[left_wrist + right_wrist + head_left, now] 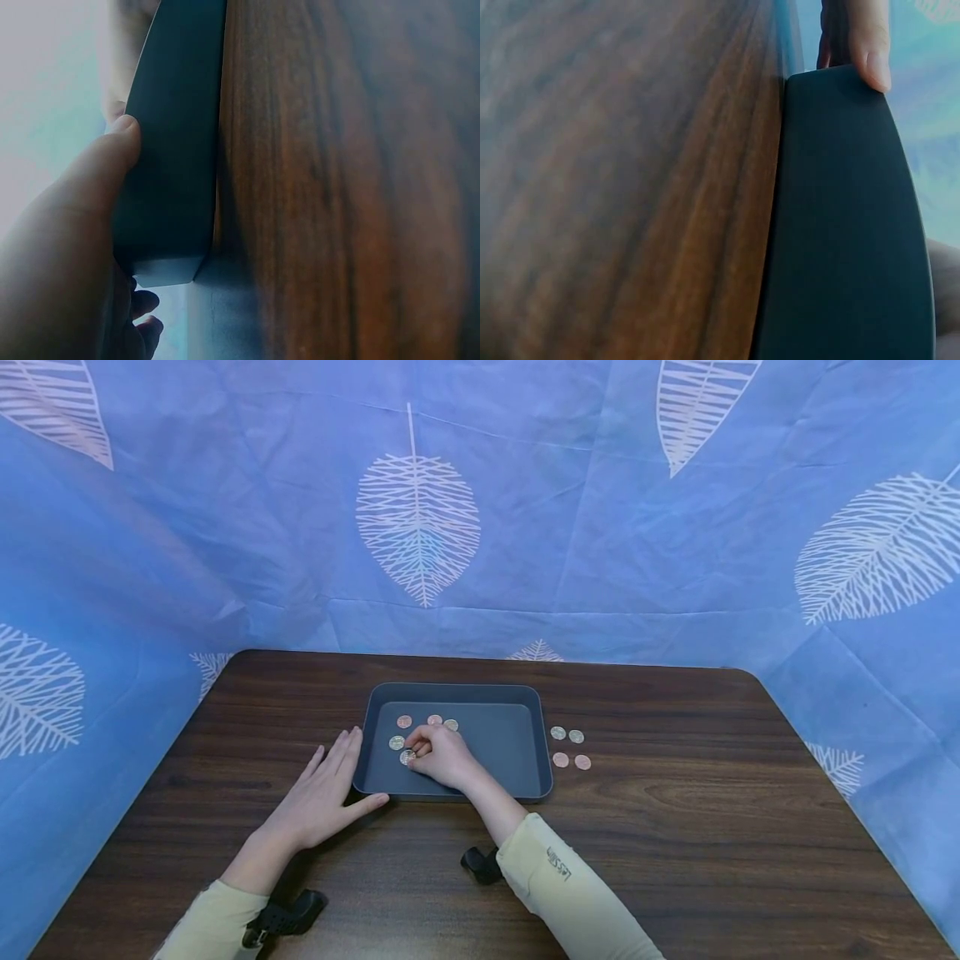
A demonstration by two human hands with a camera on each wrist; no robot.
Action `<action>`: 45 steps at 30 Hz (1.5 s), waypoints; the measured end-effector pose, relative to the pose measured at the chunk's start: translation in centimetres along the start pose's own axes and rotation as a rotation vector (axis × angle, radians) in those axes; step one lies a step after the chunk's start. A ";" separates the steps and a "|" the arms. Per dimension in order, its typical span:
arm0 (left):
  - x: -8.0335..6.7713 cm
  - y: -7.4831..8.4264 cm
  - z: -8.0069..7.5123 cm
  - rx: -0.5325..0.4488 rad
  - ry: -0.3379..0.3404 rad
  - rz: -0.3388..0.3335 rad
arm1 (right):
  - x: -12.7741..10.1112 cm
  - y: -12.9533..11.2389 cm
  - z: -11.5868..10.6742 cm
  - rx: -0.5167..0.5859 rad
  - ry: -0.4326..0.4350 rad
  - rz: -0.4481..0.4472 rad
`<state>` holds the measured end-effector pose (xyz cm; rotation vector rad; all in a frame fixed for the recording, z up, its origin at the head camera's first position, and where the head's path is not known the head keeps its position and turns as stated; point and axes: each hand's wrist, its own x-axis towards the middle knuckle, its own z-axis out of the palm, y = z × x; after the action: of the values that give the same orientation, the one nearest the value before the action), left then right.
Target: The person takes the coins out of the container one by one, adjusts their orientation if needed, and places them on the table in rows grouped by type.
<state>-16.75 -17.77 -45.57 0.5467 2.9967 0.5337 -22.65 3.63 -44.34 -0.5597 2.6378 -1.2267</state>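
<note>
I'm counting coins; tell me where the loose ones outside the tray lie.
In the head view, four coins lie on the table just right of the tray.

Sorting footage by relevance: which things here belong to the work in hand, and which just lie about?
In use: tray, coins in tray, coins beside tray, right hand pinching a coin, left hand steadying the tray.
Idle: table, leaf-print cloth.

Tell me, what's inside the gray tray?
Inside the tray lie five visible coins, and the right hand reaches in, fingers at one. Anything under that hand is hidden.
</note>
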 end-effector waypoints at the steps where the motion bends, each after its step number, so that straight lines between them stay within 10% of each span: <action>1: 0.0 0.0 0.0 -0.001 0.001 0.001 | 0.0 0.0 0.0 -0.006 0.000 0.001; 45: 0.0 0.1 -0.1 -0.021 0.006 0.002 | -0.2 -0.8 0.0 -0.042 -0.026 -0.056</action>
<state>-16.75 -17.73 -45.45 0.5477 2.9934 0.5670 -22.25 3.27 -43.74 -0.6566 2.6489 -1.1740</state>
